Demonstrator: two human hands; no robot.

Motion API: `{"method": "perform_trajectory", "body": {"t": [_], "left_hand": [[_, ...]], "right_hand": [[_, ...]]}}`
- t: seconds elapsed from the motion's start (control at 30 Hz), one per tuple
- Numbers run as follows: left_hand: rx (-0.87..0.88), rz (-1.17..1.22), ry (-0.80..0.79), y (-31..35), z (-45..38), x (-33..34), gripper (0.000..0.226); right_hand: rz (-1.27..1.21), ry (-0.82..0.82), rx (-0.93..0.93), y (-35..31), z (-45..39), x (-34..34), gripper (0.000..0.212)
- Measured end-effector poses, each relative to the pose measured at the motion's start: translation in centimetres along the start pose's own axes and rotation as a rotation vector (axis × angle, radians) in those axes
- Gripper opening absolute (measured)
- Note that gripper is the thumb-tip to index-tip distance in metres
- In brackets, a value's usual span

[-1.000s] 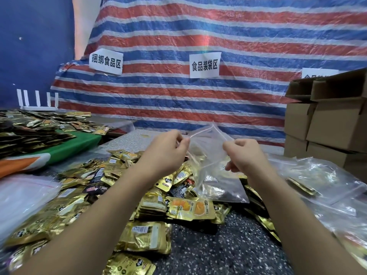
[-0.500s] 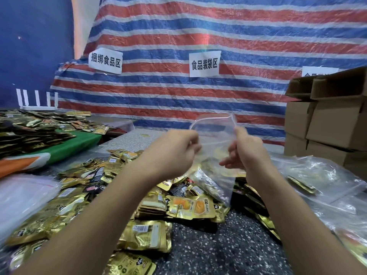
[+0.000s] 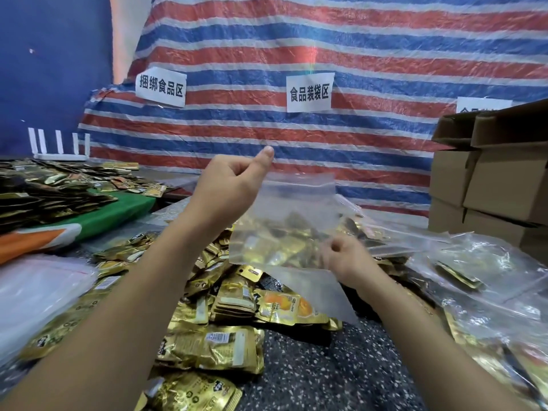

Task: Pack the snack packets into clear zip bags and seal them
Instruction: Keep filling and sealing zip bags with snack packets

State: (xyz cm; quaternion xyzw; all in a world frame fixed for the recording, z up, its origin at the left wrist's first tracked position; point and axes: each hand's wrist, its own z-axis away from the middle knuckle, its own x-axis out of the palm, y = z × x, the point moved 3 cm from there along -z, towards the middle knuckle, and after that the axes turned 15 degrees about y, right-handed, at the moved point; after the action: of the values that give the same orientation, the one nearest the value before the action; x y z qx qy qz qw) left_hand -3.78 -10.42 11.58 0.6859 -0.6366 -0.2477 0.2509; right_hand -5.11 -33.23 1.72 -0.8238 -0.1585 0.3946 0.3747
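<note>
Empty clear zip bag [image 3: 284, 221] up in the air over the snack packets [image 3: 225, 295] heaped mid-surface, left grip [image 3: 228, 185] pinching its upper corner, right grip [image 3: 345, 256] pinching the lower edge; film is slick, mouth looks unopened, so a weak pinch risks dropping it.

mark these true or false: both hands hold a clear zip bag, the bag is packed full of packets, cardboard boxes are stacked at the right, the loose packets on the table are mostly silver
1. Both hands hold a clear zip bag. True: the left hand and right hand grip the clear zip bag.
2. The bag is packed full. False: it looks empty; the packets show through it.
3. Cardboard boxes are stacked at the right. True.
4. The loose snack packets are mostly silver. False: they are mostly gold.
</note>
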Motion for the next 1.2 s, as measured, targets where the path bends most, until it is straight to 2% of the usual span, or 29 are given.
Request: {"method": "perform_trajectory", "body": {"t": [0.13, 0.27, 0.37, 0.43, 0.5, 0.57, 0.63, 0.77, 0.9, 1.07, 1.13, 1.2], "left_hand": [[-0.042, 0.099, -0.146, 0.4, 0.1, -0.1, 0.062], [-0.031, 0.144, -0.195, 0.6, 0.2, 0.2, 0.06], [0.0, 0.089, -0.19, 0.2, 0.2, 0.3, 0.068], [0.019, 0.042, -0.173, 0.0, 0.2, 0.2, 0.068], [0.049, -0.008, -0.158, -0.1, 0.2, 0.2, 0.066], [0.085, -0.049, -0.147, 0.0, 0.2, 0.4, 0.064], [0.096, -0.06, -0.154, 0.1, 0.3, 0.5, 0.064], [0.093, -0.056, -0.159, 0.3, 0.5, 0.6, 0.064], [0.095, -0.063, -0.163, 0.0, 0.5, 0.6, 0.066], [0.105, -0.087, -0.175, 0.0, 0.6, 0.9, 0.064], [0.098, -0.082, -0.179, 0.1, 0.6, 0.9, 0.064], [0.094, -0.074, -0.185, 0.1, 0.6, 0.8, 0.064]], "right_hand": [[0.068, -0.256, -0.103, -0.2, 1.3, 3.1, 0.008], [0.191, -0.507, -0.236, -0.7, 2.4, 5.2, 0.037], [0.388, -0.519, -0.383, -1.0, 3.1, 6.4, 0.047], [0.491, -0.484, -0.441, -1.4, 3.5, 7.2, 0.065], [0.52, -0.461, -0.38, -1.5, 3.7, 7.8, 0.084], [0.537, -0.468, -0.312, -1.8, 3.9, 7.5, 0.087], [0.555, -0.484, -0.284, -2.1, 4.2, 6.9, 0.084], [0.509, -0.403, -0.358, -3.2, 4.8, 5.9, 0.058], [0.515, -0.447, -0.33, -4.0, 5.2, 4.6, 0.063], [0.6, -0.489, -0.264, -4.6, 3.7, 3.1, 0.003], [0.55, -0.504, -0.224, -3.9, 3.1, 2.4, 0.009], [0.381, -0.452, -0.188, -3.0, 2.4, 1.5, 0.018]]}}
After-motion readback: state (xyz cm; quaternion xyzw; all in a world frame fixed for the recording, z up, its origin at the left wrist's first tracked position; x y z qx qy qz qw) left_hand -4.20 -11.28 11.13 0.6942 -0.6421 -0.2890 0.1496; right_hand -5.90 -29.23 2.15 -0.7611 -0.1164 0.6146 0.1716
